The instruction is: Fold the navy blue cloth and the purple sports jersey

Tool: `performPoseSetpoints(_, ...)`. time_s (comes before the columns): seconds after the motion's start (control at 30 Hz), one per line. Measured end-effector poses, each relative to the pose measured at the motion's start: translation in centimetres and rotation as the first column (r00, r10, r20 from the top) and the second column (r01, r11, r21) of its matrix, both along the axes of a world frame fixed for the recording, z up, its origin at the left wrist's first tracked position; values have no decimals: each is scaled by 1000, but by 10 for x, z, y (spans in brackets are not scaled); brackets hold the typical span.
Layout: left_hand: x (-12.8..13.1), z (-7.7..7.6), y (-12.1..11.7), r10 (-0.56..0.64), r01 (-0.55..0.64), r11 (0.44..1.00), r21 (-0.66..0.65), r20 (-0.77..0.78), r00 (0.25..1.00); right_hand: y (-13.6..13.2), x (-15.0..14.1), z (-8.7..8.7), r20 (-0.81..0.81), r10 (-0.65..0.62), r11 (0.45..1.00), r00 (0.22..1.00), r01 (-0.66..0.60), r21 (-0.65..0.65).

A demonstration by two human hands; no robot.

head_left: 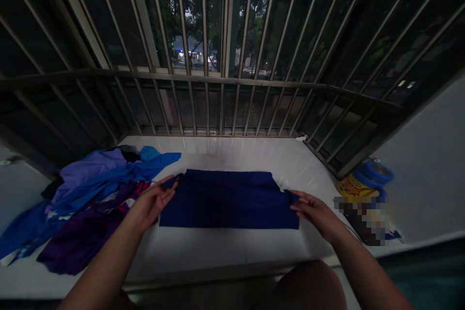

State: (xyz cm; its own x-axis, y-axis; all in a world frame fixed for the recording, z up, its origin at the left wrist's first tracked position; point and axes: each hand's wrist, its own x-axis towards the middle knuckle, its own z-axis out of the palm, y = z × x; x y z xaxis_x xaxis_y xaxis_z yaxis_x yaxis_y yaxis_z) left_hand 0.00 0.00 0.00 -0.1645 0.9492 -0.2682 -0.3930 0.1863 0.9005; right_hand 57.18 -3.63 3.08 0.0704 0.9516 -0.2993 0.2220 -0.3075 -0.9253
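A dark blue garment point(225, 201) lies spread in a wide, flat shape on the white tiled ledge point(203, 247); its exact kind is not clear. At its left end my left hand point(154, 201) pinches an upper corner between thumb and fingers. On the opposite side my right hand point(314, 210) grips the right corner, which is lifted a little. The cloth between the two hands rests on the tiles with a few soft creases.
Left of the garment is a heap of clothes point(90, 174) in blue, lilac and dark purple. A yellow tub with a blue lid point(363, 181) stands at the right wall, beside a blurred-out item point(366, 223). Metal window bars point(221, 106) enclose the far side.
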Motion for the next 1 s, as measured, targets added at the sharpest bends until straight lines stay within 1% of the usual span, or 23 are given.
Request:
performPoseSetpoints(0.03,5,0,21,-21,22,999,26,-33,999,23,-3,0,89,-15,1000,996,14,3)
performPoseSetpoints(0.07,10,-4,40,-35,40,999,36,-133,991,45,-6,-2,183,-29,1000,983,26,15)
performPoseSetpoints(0.1,15,-10,57,-42,50,998,23,-273,961,64,-10,-6,243,-39,999,969,35,22)
performPoseSetpoints(0.17,21,-28,82,-55,46,998,-30,-528,847,94,-18,-17,353,-57,998,934,48,36)
performPoseSetpoints(0.23,24,-45,99,-78,46,997,-65,-671,737,114,-24,-30,463,-71,997,884,46,64)
performPoseSetpoints(0.3,25,-58,111,-98,80,995,-61,-761,641,126,-29,-42,574,-66,994,816,2,112)
performPoseSetpoints(0.33,25,-61,116,-104,109,993,-50,-807,581,130,-31,-47,619,-50,990,784,-42,134)
performPoseSetpoints(0.4,26,-61,125,-104,183,983,-20,-880,463,137,-35,-53,683,15,976,730,-159,148)
performPoseSetpoints(0.5,30,-55,141,-125,329,944,-17,-942,310,148,-40,-57,740,156,938,655,-333,98)
performPoseSetpoints(0.6,33,-45,156,-194,443,892,-96,-964,181,161,-43,-54,771,261,901,580,-433,20)
performPoseSetpoints(0.7,31,-34,169,-263,496,847,-193,-962,75,172,-45,-43,783,339,866,522,-498,-43)
performPoseSetpoints(0.77,29,-23,174,-291,524,819,-235,-956,24,177,-45,-30,793,348,848,500,-529,-39)
performPoseSetpoints(0.83,26,-9,175,-275,544,807,-229,-961,4,176,-44,-11,816,298,844,495,-536,17)
performPoseSetpoints(0.9,21,8,168,-214,551,817,-171,-977,15,170,-40,12,838,218,842,500,-530,98)
performPoseSetpoints(0.93,18,17,162,-167,552,825,-121,-985,33,163,-37,23,844,179,841,505,-524,134)
performPoseSetpoints(1.0,12,31,141,-47,557,831,15,-994,96,146,-28,41,855,105,828,508,-521,208)
